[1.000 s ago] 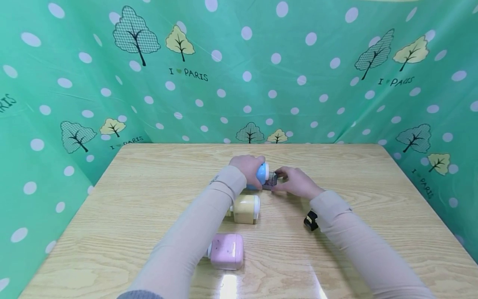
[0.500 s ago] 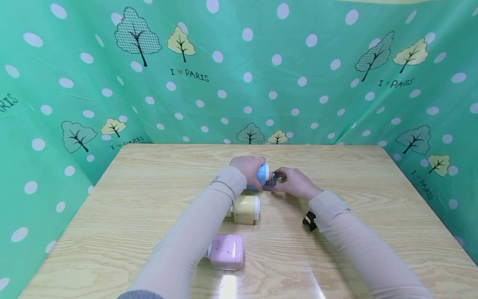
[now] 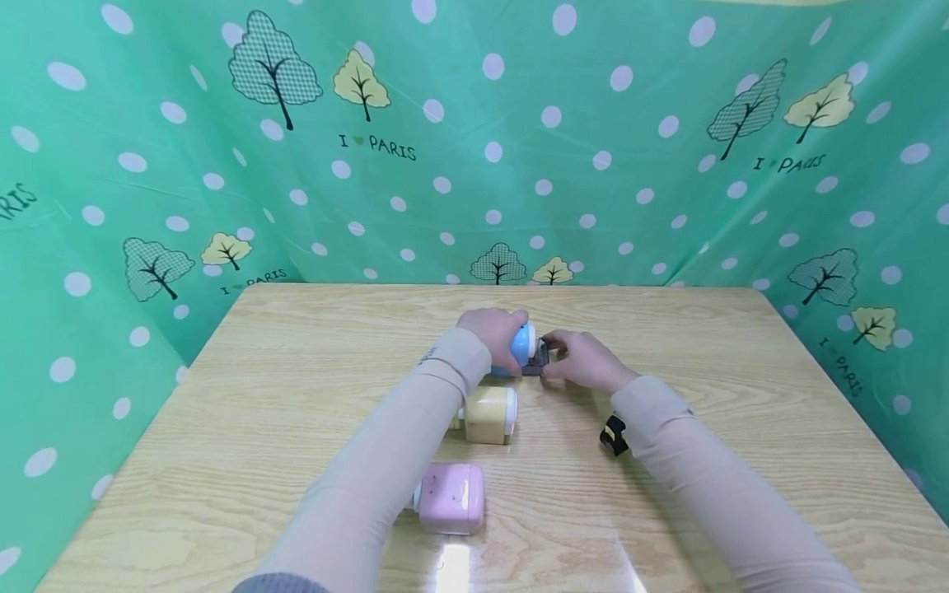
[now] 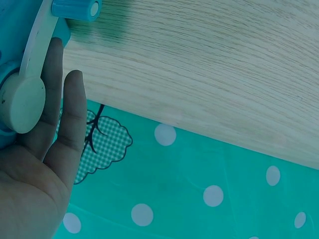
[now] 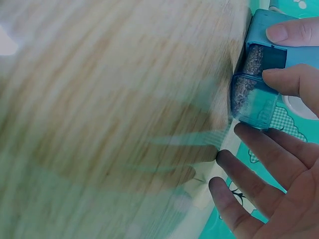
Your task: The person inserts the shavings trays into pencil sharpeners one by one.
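Note:
A blue crank pencil sharpener lies far back on the table. My left hand grips its body from the left, and its thumb shows on the blue casing in the right wrist view. The pale crank handle with its blue knob sits beside the fingers in the left wrist view. A clear drawer full of shavings sticks out of the sharpener. My right hand holds this drawer between thumb and fingertips; its other fingers are spread just off the tabletop.
Nearer me lie a yellow sharpener and a pink sharpener, both partly behind the left forearm. A small black object with a yellowish mark is partly covered by the right sleeve. A green dotted curtain closes the back.
My right hand and the clear drawer have shifted very slightly left, toward the blue sharpener's body. The left hand keeps its grip in almost the same spot.

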Demonstrator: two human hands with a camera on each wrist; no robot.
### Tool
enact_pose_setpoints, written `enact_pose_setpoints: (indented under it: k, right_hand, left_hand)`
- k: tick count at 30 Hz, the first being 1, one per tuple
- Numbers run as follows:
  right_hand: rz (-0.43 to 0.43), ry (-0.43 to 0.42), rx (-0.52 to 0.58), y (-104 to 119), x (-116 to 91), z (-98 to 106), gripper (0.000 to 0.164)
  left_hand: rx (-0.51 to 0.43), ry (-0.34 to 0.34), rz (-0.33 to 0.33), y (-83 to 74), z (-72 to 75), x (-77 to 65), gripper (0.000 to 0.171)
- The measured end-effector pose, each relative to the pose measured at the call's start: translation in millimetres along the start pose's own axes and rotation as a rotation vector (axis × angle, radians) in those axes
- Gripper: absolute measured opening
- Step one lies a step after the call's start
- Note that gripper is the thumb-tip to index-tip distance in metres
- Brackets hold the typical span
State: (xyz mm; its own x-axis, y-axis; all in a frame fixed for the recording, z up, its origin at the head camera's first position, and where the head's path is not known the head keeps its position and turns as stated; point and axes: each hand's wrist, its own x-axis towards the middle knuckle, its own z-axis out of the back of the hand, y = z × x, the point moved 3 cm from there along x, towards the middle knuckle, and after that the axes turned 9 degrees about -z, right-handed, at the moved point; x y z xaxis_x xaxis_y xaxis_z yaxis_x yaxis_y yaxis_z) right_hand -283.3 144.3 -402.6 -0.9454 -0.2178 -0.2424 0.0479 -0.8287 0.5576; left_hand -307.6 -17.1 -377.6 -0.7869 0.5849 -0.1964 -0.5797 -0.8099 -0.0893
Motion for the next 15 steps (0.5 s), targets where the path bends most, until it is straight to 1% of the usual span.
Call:
enact_pose_setpoints:
  k: [6, 15]
  right_hand:
    - [0.015, -0.004, 0.004, 0.3, -0.4, 0.1, 0.068]
    - [0.000, 0.016, 0.009, 0.0, -0.5, 0.7, 0.072]
  left_hand:
    - [0.000, 0.005, 0.006, -0.8, 1.5, -0.8, 0.079]
    - [0.002, 0.005, 0.003, -0.4, 1.1, -0.7, 0.078]
